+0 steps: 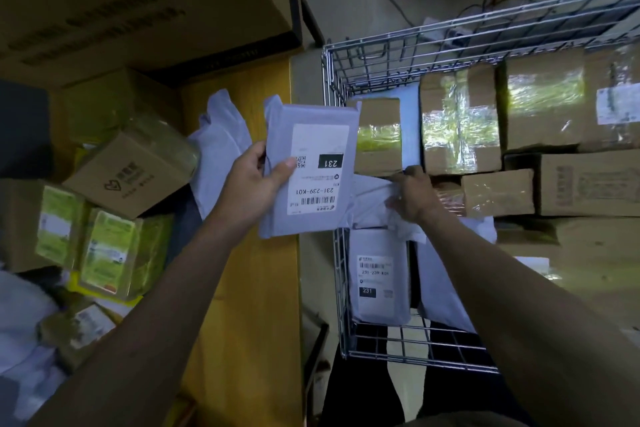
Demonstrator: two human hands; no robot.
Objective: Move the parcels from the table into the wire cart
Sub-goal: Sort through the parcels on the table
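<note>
My left hand grips a flat grey mailer parcel with a white label marked 231, held up over the table's right edge beside the wire cart. My right hand reaches into the cart and holds a white plastic-bag parcel lying among the cart's contents. Several taped cardboard boxes fill the cart's far side, and another grey labelled mailer lies near its front. On the yellow table, more parcels wait at the left: a brown box and green-taped boxes.
A large cardboard carton stands at the back of the table. A white bag parcel lies behind my left hand. Cables run over the floor behind the cart. White bags sit at the table's lower left.
</note>
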